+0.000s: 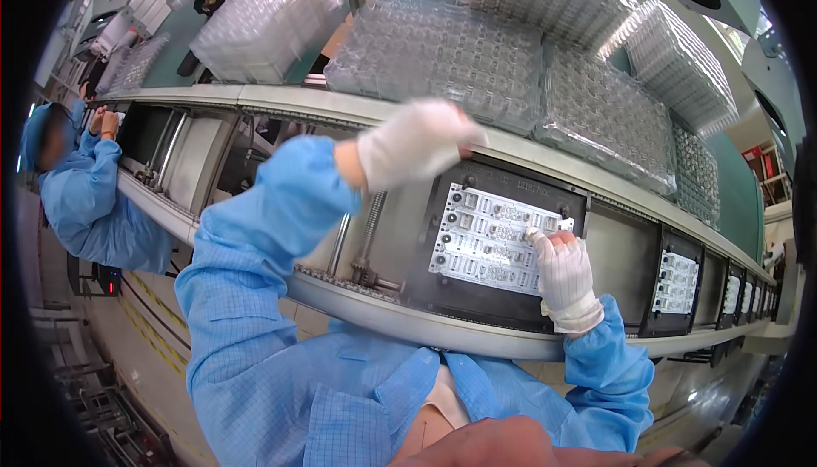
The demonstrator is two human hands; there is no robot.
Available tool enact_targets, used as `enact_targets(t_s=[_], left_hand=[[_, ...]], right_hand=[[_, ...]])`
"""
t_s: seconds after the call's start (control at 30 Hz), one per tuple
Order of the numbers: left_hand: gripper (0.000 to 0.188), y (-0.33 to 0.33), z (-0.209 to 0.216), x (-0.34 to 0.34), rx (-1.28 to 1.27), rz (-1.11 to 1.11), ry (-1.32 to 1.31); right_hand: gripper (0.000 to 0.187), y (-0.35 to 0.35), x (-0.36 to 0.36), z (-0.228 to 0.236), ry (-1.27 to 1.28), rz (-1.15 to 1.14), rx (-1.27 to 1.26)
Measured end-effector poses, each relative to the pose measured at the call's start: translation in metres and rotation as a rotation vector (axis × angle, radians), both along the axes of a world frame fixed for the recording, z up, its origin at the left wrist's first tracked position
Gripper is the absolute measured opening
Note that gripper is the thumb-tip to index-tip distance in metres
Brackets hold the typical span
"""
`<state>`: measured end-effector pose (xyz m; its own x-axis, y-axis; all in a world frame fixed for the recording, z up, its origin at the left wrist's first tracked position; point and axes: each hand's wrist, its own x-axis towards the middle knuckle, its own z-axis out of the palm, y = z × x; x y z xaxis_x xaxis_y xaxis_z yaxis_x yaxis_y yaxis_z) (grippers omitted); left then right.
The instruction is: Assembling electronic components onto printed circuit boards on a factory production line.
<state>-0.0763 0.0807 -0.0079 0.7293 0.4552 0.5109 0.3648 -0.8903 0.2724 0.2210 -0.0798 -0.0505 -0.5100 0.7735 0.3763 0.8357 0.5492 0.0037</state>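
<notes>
A white circuit board panel (pixel 489 242) lies in a black carrier (pixel 425 284) on the conveyor in front of me. Small components stand in rows across the panel. My right hand (pixel 565 278), in a white glove with bare fingertips, is at the panel's right side. Its fingers are pinched together just over the board; whatever they hold, if anything, is too small to make out. My left hand (pixel 417 142), gloved the same way, hangs above the carrier's far left corner, near the clear trays. Motion smears its fingers.
Clear plastic component trays (pixel 434 54) lie beyond the far rail (pixel 340 110), with tall tray stacks (pixel 264 20) behind. More carriers with boards (pixel 677 282) line the conveyor to the right. Another person in blue (pixel 102 186) works at the left.
</notes>
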Motion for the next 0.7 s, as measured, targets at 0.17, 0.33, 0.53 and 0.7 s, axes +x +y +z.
enact_targets(t_s=[0.17,0.33,0.53,0.7], left_hand=[[0.025,0.159,-0.013,-0.065,0.41,0.553,-0.103],[0.03,0.233,-0.017,-0.131,0.077,0.827,0.211],[0.03,0.254,-0.005,-0.135,0.107,0.713,0.238],[0.031,0.258,0.001,-0.133,0.04,0.757,0.343]], right_hand=[[0.052,-0.001,0.002,0.011,0.079,0.002,-0.1],[0.054,0.035,0.025,0.045,0.191,-0.1,-0.488],[0.051,0.131,0.132,0.078,0.422,-0.461,-0.025],[0.052,0.21,0.236,0.054,0.233,-0.722,-0.005]])
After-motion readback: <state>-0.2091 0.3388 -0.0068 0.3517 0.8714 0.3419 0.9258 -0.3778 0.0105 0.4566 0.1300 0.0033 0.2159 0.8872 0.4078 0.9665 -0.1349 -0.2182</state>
